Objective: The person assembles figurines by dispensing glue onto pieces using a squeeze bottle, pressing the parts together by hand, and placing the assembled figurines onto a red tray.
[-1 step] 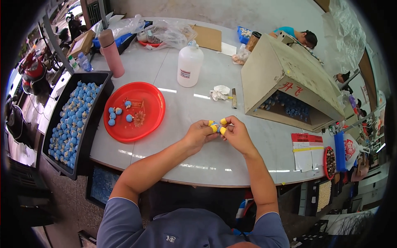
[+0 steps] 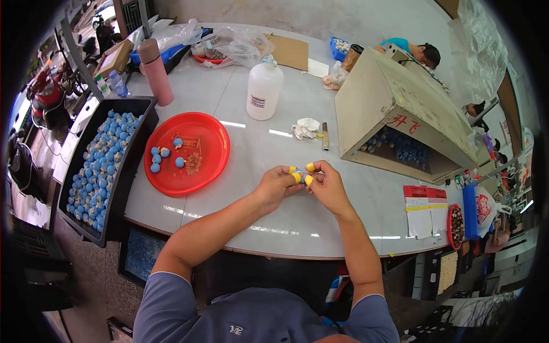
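Note:
My left hand (image 2: 277, 186) and my right hand (image 2: 328, 186) meet over the middle of the table's near part, thumbs and forefingers pinched. Yellow covers wrap those fingertips. Between them is a small blue piece (image 2: 302, 176), mostly hidden by the fingers; it resembles the blue balls nearby. To the left, a round red plate (image 2: 214, 166) carries several blue-and-whitish balls (image 2: 155, 167). Beyond it, at the table's left edge, a black crate (image 2: 150, 117) holds a great many similar balls (image 2: 100, 171).
Ahead stand a white plastic bottle (image 2: 264, 94) and a pink flask (image 2: 156, 77). Crumpled tissue (image 2: 305, 128) lies beside a small flat tool (image 2: 325, 137). On the right, a beige box (image 2: 400, 97) contains blue pieces; red-and-white papers (image 2: 424, 208) hang near the edge. Another person (image 2: 420, 52) sits behind the box.

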Demonstrator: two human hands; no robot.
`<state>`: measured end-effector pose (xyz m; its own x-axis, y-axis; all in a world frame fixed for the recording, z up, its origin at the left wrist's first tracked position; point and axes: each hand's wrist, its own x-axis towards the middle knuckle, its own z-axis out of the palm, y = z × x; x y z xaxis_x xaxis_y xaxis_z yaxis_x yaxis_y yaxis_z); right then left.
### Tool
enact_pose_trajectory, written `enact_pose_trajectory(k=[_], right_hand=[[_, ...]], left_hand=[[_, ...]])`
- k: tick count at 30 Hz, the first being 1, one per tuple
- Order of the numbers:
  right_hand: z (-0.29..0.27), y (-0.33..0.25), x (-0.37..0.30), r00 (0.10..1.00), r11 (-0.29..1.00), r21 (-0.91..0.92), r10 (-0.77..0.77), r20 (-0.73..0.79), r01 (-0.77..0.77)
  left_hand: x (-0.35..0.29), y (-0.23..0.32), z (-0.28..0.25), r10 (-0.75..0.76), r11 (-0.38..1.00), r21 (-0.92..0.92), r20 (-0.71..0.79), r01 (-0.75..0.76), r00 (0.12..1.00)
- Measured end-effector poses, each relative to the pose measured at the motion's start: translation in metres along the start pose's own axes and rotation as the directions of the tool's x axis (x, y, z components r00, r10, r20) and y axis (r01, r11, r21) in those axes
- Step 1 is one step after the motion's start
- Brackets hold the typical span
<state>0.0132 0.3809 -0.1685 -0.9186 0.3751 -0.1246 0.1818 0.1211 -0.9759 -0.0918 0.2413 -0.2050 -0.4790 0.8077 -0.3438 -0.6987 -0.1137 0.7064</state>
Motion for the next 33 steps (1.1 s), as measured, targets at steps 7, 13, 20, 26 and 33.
enact_pose_trajectory(k=[7, 13, 20, 26, 33], right_hand=[[0.024, 0.014, -0.009, 0.887, 0.854, -0.423, -0.415, -0.201, 0.304], [0.018, 0.02, -0.003, 0.875, 0.89, -0.329, -0.407, -0.262, 0.315], [-0.009, 0.026, 0.0, 0.954, 0.958, 0.065, -0.269, -0.132, 0.279], [-0.019, 0.02, -0.003, 0.964, 0.964, -0.022, -0.266, -0.031, 0.265], [-0.023, 0.013, -0.004, 0.915, 0.901, -0.173, -0.404, -0.003, 0.397]], left_hand=[[0.006, -0.006, -0.003, 0.035, 0.995, -0.088, -0.029, -0.038, 0.999], [-0.004, 0.004, 0.006, -0.015, 0.997, -0.075, 0.006, 0.015, 1.0], [0.0, 0.004, 0.001, -0.08, 0.995, -0.059, 0.094, 0.086, 0.992], [-0.001, 0.003, 0.004, -0.086, 0.994, -0.054, 0.107, 0.092, 0.991], [0.0, 0.0, 0.001, -0.084, 0.995, -0.036, 0.174, 0.092, 0.981]])
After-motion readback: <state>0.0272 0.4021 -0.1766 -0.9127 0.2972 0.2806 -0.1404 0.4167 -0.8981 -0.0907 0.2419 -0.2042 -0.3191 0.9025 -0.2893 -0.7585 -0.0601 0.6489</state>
